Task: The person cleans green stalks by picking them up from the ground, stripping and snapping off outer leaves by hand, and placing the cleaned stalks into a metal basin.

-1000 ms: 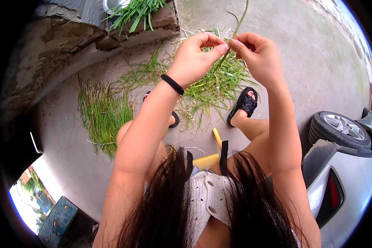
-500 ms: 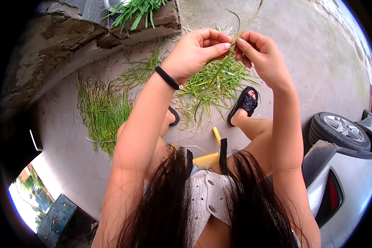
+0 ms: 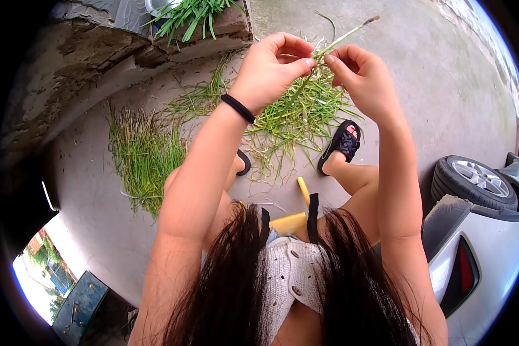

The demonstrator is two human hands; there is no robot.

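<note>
Between both hands is a garlic chive stalk [image 3: 352,33], its pale stem end pointing up and to the right and its green leaf end hanging down. My left hand [image 3: 279,66], with a black band on the wrist, pinches the stalk between thumb and forefinger. The thumb and forefinger of my right hand [image 3: 360,75] are closed at the stalk's side, just right of the left fingertips. Below the hands, a loose pile of green chives and pale trimmings [image 3: 303,118] covers the ground. A thicker, neater bundle of chives [image 3: 144,155] lies to the left.
Cleaned green chives [image 3: 196,17] rest on a rough stone ledge [image 3: 225,37] at upper left, beside a metal bowl [image 3: 157,6]. A yellow stool [image 3: 288,224] is under me. On the right stand a car wheel [image 3: 476,181] and a silver car body part [image 3: 490,259].
The stalk's pale upper end now shows more plainly, straighter and tipped further right. My left hand has shifted slightly left and up; the right hand has moved a little apart from it.
</note>
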